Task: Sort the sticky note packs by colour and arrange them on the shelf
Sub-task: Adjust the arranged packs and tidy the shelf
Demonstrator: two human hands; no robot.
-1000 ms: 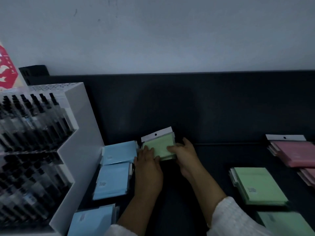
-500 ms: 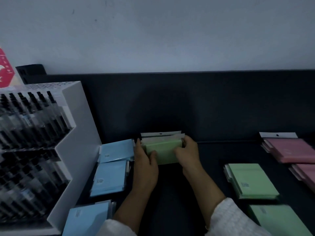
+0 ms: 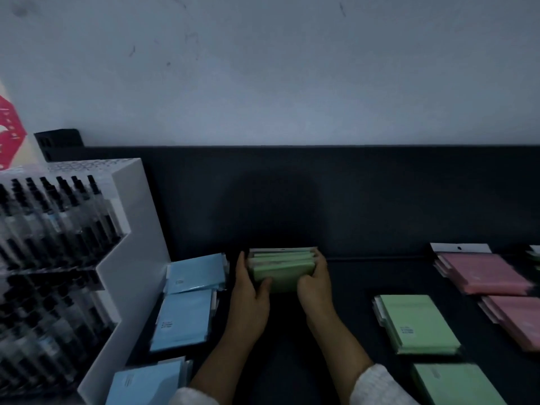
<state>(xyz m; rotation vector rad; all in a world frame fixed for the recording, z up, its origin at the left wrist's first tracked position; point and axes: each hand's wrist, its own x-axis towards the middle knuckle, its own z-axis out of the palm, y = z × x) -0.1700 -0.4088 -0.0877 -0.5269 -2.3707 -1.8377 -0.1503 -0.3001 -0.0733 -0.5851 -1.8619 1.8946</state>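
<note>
A bundle of green sticky note packs [image 3: 283,266] stands on edge near the dark back wall of the shelf [image 3: 344,282]. My left hand [image 3: 248,290] grips its left end, thumb on the front pack. My right hand [image 3: 315,285] grips the right end. Three stacks of blue packs [image 3: 196,273] [image 3: 184,320] [image 3: 146,384] lie in a column to the left. Green stacks [image 3: 418,323] [image 3: 458,385] lie to the right. Pink stacks [image 3: 482,271] [image 3: 520,320] lie at far right.
A white stepped pen display [image 3: 58,258] filled with black pens stands at the left, close to the blue stacks. A red and white sign [image 3: 11,133] is behind it. A pale wall rises above the shelf's dark back panel [image 3: 350,200].
The green packs were tilted and loosely held a second ago; both hands have pushed them back and squared them into an upright bundle against the back of the shelf.
</note>
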